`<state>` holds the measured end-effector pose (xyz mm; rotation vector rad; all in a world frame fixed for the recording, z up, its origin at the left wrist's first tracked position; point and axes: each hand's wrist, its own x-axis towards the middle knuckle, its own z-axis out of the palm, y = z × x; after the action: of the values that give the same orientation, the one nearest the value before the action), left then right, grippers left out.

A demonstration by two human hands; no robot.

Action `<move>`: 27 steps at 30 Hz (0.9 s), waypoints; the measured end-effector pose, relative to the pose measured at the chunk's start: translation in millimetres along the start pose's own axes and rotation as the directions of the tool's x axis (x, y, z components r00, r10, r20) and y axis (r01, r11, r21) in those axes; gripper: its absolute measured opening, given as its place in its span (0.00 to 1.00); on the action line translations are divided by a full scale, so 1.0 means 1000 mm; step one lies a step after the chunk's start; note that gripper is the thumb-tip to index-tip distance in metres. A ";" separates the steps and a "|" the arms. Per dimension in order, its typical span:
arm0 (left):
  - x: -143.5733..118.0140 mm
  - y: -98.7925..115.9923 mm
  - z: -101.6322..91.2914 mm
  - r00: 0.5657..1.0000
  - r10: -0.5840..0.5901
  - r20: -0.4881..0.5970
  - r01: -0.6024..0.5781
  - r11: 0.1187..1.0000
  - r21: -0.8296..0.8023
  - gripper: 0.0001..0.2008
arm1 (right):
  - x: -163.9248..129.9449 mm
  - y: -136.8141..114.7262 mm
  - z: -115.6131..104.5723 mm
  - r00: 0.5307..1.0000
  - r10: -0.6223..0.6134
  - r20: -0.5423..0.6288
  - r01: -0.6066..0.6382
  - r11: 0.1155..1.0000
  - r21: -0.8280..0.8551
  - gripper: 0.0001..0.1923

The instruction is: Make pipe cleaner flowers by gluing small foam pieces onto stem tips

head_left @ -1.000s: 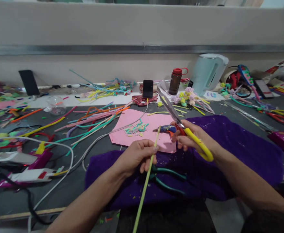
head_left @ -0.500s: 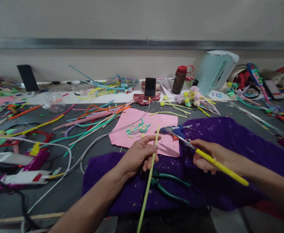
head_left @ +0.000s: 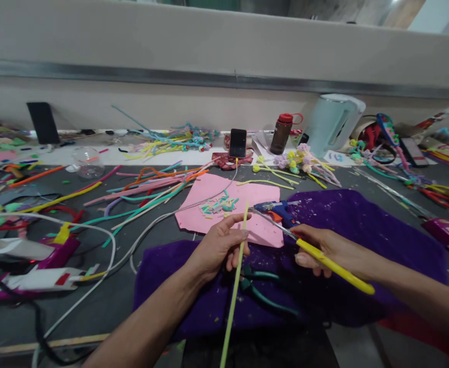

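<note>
The long green pipe cleaner (head_left: 236,271) is pinched upright in the left hand (head_left: 218,245) over the purple cloth (head_left: 362,225), and the right hand (head_left: 324,250) is closed around the yellow-handled scissors (head_left: 316,250), blades nearly shut with the tips just right of the stem, so this cut doesn't look made yet. A little pile of snipped bits (head_left: 218,205) already sits on the pink sheet (head_left: 224,225), so I'd guess some trimming's done. For containers, there's 1 clear plastic cup (head_left: 88,162) at the left of the counter (head_left: 94,296), contents too blurry to call, plus a capped brown bottle (head_left: 281,134) at the back.

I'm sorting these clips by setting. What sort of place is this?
Probably a craft workbench. Pipe cleaners lie strewn over the table, a glue gun rests nearby, and the right hand holds scissors by a stem in the left hand.
</note>
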<state>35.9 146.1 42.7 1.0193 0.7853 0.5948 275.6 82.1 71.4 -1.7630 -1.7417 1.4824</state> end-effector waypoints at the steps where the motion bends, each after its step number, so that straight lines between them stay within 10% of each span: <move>1: -0.001 0.000 -0.001 1.000 0.007 0.004 -0.006 1.000 -0.002 0.23 | -0.001 0.000 0.001 1.000 0.003 -0.004 -0.003 1.000 -0.007 0.29; 27: -0.003 -0.007 -0.002 0.991 -0.066 0.117 0.060 0.997 0.054 0.25 | 0.013 -0.012 0.015 0.996 -0.009 0.084 0.000 0.994 0.113 0.20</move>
<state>33.4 141.8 36.4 1.0625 0.7276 0.4578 254.1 89.2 68.0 -1.6622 -1.6643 1.6414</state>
